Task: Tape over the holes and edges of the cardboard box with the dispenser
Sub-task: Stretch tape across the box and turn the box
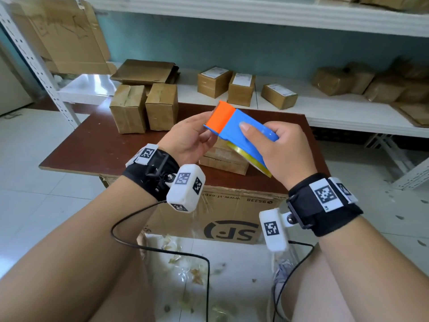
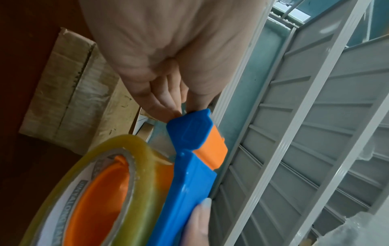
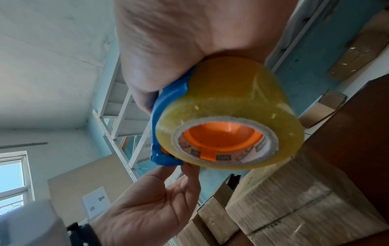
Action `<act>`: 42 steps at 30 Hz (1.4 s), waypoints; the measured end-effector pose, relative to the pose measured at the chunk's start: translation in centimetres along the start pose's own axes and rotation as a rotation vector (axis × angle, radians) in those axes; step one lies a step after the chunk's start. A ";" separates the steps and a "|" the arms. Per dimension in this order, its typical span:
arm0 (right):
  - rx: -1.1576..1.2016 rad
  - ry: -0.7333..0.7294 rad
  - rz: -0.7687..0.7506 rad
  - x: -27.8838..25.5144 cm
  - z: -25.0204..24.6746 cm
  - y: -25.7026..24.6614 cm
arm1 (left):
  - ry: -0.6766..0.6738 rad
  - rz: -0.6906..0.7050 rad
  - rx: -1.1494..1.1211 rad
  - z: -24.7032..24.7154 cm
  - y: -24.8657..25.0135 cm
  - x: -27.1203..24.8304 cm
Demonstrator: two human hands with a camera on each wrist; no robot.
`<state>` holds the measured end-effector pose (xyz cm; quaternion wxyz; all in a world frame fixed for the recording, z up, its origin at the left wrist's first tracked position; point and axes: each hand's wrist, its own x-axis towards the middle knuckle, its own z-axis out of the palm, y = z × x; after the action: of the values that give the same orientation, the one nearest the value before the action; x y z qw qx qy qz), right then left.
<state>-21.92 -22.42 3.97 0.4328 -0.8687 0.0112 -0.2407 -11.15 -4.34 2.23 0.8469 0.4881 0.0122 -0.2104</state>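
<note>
Gripping the light, rigid dispenser (image 1: 241, 126) by its handle, right hand (image 1: 281, 149), we pinch its front end, left hand (image 1: 185, 140).

The large carton (image 1: 232, 212) under the brown board's near edge shows, upside down, "SF", "www.sf-exp…" and "95338". The tape roll's (image 3: 229, 116) paper core reads "TAPE"; the other words there are blurred. White shipping labels on the shelf parcels (image 1: 214, 82) seem printed but are too small to read.

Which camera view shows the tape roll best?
The right wrist view: the tape roll sits whole with its orange core facing the camera. The left wrist view crops it at the frame edge; the head view shows only a yellow sliver below the dispenser.
</note>
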 end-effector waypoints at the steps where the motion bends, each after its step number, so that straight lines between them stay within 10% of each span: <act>1: -0.009 -0.005 -0.004 0.0 0.1 0.1 | -0.004 -0.004 0.018 -0.4 0.1 0.2; 30: -0.007 -0.374 0.074 0.5 -1.2 1.8 | -0.191 -0.260 0.426 -4.0 1.4 -0.6; 42: 0.179 -0.638 0.187 -0.9 0.2 3.0 | -0.056 -0.240 0.549 -4.2 1.2 -1.3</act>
<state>-22.09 -23.91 1.23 0.5090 -0.8541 -0.0664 0.0839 -11.10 0.18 1.32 0.6522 0.6881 -0.0109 -0.3178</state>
